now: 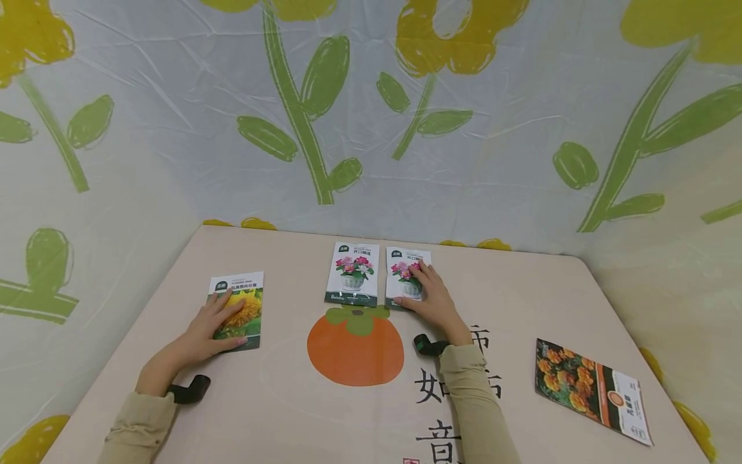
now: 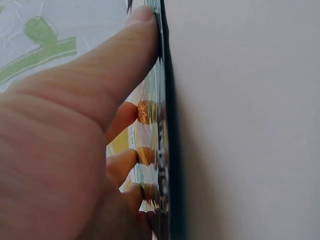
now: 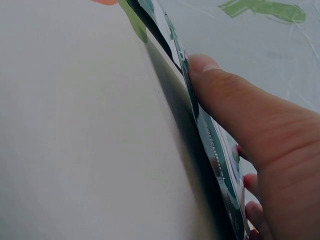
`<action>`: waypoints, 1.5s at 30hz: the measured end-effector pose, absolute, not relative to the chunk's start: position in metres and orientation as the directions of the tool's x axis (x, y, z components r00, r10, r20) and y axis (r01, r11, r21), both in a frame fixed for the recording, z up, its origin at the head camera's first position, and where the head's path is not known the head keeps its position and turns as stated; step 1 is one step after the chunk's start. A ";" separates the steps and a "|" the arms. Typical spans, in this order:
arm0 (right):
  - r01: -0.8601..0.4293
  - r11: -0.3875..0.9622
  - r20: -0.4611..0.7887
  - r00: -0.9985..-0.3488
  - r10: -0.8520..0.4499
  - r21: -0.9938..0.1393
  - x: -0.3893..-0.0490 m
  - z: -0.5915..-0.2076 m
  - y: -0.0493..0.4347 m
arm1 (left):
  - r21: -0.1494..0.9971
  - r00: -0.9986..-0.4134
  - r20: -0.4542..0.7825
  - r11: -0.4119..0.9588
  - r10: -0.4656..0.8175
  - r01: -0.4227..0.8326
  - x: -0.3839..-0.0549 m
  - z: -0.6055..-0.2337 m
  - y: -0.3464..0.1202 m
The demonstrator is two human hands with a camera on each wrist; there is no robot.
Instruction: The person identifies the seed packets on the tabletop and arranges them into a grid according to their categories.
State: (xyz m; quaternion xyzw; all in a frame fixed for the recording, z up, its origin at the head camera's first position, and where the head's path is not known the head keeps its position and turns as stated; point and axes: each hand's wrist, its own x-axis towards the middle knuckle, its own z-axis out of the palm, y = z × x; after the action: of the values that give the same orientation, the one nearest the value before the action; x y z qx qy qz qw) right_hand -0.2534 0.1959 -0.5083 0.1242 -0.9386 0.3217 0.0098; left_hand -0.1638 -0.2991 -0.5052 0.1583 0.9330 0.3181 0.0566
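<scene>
A: Quick pass. What's around?

B: Worktop [image 1: 301, 425] carries four seed packets. Marigold packet [image 1: 594, 390] well off to the right, slanted, neither hand on it. Middle pot packet [image 1: 353, 274] just beside the right pot packet [image 1: 402, 277], narrow gap, same print. Persimmon print [image 1: 355, 354] nearer the person, black lettering [image 1: 430, 386] right of it. Floral cloth [image 1: 191, 58] behind and at the sides.

A: Anything in the way?

B: Left hand [image 1: 205, 328] hides the left and lower part of the sunflower packet [image 1: 254, 316]. Right hand [image 1: 431, 299] hides the right side of the right pot packet. Right sleeve [image 1: 478, 399] crosses the lettering.

A: Where are the two touched packets?

B: Sunflower one on the left part of the worktop; right pot packet near the far edge, right of centre.

A: Grip states?

B: Left grip: thumb and fingers apart, resting on the packet; left wrist view has the thumb near its edge, fingertips on its face. Right grip likewise, spread over its packet, thumb at the near end.

A: Orientation?

B: Both lie face up, long axis running away from the person, title end far, dark green end near. Sunflower packet almost straight.
</scene>
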 end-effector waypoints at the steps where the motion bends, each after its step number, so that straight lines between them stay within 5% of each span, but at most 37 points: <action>1: -0.239 0.762 0.097 -0.969 -0.227 -0.601 -0.253 -0.508 0.196 | 0.609 -0.943 -0.001 0.748 0.333 0.263 -0.163 -0.505 -0.298; 45: -0.244 0.755 0.101 -0.968 -0.231 -0.608 -0.252 -0.505 0.196 | 0.622 -0.902 0.051 0.693 0.429 0.364 -0.134 -0.501 -0.270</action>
State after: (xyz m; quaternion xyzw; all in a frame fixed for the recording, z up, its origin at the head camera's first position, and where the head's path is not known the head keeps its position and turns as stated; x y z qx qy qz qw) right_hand -0.2519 0.1964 -0.5054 0.1268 -0.9368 0.3260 0.0099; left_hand -0.1342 -0.2704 -0.5013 0.2157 0.9187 0.3272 0.0493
